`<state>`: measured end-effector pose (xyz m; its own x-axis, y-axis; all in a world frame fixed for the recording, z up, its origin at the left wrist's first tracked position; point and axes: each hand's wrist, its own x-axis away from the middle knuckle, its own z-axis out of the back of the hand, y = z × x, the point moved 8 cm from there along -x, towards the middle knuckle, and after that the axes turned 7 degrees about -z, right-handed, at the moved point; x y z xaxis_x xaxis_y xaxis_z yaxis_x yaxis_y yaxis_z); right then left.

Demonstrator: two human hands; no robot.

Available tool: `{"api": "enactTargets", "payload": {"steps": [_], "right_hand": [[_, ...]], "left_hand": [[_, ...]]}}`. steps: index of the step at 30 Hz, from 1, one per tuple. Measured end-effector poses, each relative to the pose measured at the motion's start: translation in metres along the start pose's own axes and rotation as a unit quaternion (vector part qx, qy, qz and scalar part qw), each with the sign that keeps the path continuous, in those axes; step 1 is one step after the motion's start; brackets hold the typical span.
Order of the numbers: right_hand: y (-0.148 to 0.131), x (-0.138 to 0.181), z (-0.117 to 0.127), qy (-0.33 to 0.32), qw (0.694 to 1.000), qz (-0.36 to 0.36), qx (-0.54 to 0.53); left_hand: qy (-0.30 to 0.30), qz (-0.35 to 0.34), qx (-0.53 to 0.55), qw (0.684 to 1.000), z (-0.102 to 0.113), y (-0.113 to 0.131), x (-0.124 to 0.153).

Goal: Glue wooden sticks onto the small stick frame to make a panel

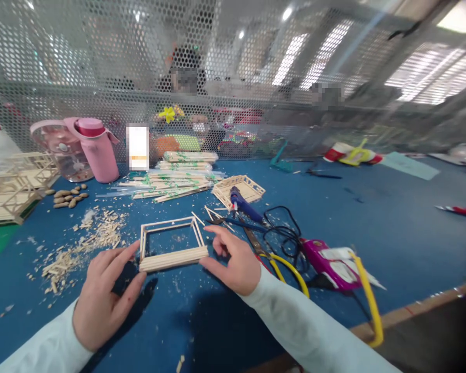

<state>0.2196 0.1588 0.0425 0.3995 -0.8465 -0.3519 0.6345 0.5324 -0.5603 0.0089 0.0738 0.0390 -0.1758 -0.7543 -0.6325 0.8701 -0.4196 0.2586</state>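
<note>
A small rectangular frame of thin wooden sticks point(174, 259) sits on the blue table, with several sticks side by side along its near edge. At its left end is my left hand point(108, 290), thumb and index finger stretched apart, fingertips against or just beside the corner posts. My right hand point(235, 259) is at the other end; its thumb meets the near right corner, and the index finger points past the far right post. Its remaining fingers are curled and partly hidden. Neither hand is closed around the frame.
Right of my hands lie yellow-handled scissors point(291, 269), a blue glue gun point(244, 204) with black cord, and a magenta tool point(332, 264). Wood scraps point(89, 241), peanuts point(68, 196), bundled sticks point(178, 178) and a pink bottle point(97, 153) are left and behind.
</note>
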Motion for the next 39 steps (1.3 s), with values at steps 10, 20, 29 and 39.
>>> {"api": "enactTargets", "payload": {"steps": [10,20,29,39], "right_hand": [[-0.011,-0.104,-0.013,-0.117,0.952,0.043,0.28],[0.016,-0.185,-0.045,-0.141,0.921,-0.031,0.361],[-0.093,-0.066,-0.019,-0.134,0.979,0.085,0.124],[-0.109,0.013,-0.069,-0.175,0.929,-0.098,-0.312]], "left_hand": [[0.11,0.097,0.085,0.986,0.009,-0.031,0.005],[0.14,0.091,0.102,0.981,0.013,-0.036,0.007],[0.203,0.187,0.317,0.907,0.019,-0.046,0.01],[0.023,0.216,0.463,0.859,-0.012,0.005,-0.004]]}}
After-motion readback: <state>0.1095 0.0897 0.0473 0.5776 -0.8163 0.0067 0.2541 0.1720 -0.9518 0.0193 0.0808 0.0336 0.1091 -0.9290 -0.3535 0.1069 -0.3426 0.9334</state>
